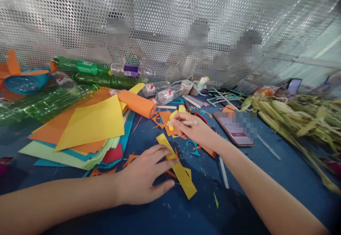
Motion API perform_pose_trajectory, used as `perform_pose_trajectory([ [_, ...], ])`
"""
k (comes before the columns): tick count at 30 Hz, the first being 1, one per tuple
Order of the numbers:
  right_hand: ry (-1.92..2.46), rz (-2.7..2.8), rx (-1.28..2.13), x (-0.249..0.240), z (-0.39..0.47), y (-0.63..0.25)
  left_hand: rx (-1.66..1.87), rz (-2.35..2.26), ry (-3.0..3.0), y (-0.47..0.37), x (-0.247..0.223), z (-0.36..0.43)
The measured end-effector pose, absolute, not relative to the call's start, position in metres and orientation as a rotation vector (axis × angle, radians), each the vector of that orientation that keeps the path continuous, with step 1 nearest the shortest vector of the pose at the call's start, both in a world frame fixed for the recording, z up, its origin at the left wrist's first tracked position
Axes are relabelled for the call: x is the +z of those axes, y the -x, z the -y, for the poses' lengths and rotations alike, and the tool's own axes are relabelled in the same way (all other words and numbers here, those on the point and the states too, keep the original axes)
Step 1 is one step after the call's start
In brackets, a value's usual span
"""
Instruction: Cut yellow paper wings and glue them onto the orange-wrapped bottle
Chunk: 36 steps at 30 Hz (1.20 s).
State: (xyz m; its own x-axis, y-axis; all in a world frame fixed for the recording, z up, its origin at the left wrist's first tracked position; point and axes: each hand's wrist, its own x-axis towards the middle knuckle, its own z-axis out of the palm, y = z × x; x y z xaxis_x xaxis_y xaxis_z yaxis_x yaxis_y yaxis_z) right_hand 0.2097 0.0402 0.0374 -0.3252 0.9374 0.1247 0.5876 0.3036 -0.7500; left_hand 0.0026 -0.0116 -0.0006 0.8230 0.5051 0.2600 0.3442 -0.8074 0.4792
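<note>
My left hand [147, 174] is spread open over the blue table, its fingertips at the left edge of a long yellow paper strip [183, 174]. Whether they press on the strip I cannot tell. Further off, my right hand [186, 124] is closed around a slim pale stick [190, 122], whose beige end sticks out behind the fingers. A small whitish tip shows at the front of the fingers, over yellow and orange paper scraps [166, 121]. The exact kind of stick is unclear.
Coloured paper sheets [93, 121] are piled at left. Behind lie green bottles [50, 100], clear bottles [167, 94] and an orange-wrapped bottle [138, 102]. A phone [231, 130] and corn husks [287, 121] are at right. A perforated metal screen [165, 21] stands behind.
</note>
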Motion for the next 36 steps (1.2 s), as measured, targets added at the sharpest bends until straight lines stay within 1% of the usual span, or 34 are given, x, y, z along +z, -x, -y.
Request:
perform_pose_trajectory([
  [3, 1.341, 1.824, 1.002, 0.039, -0.043, -0.211, 0.376, -0.545, -2.668, -0.001, -0.003, 0.012],
  [6, 1.288, 1.693, 1.174, 0.041, -0.046, -0.21, 0.378, -0.564, -2.642, -0.001, 0.0, 0.013],
  [9, 1.234, 1.595, 1.232, 0.037, -0.046, -0.206, 0.514, -0.651, -2.494, -0.001, 0.004, 0.01],
  [12, 1.202, 1.43, 1.243, 0.025, -0.04, -0.2, 0.738, -0.905, -2.251, -0.002, 0.006, 0.0],
  [15, 1.183, 1.333, 1.368, 0.01, -0.028, -0.194, 0.898, -1.009, -2.129, -0.004, 0.004, -0.013],
  [18, 1.212, 1.354, 1.414, -0.002, -0.015, -0.189, 0.787, -0.884, -2.185, -0.008, 0.0, -0.02],
  [22, 1.261, 1.407, 1.371, -0.006, -0.006, -0.183, 0.585, -0.801, -2.249, -0.013, -0.005, -0.016],
  [28, 1.282, 1.452, 1.267, -0.008, -0.001, -0.177, 0.501, -0.905, -2.378, -0.014, -0.014, -0.005],
  [31, 1.231, 1.408, 1.322, -0.009, 0.001, -0.176, 0.485, -0.921, -2.419, -0.013, -0.012, -0.003],
  [36, 1.184, 1.38, 1.375, -0.007, 0.004, -0.177, 0.484, -0.881, -2.318, -0.013, -0.002, -0.002],
])
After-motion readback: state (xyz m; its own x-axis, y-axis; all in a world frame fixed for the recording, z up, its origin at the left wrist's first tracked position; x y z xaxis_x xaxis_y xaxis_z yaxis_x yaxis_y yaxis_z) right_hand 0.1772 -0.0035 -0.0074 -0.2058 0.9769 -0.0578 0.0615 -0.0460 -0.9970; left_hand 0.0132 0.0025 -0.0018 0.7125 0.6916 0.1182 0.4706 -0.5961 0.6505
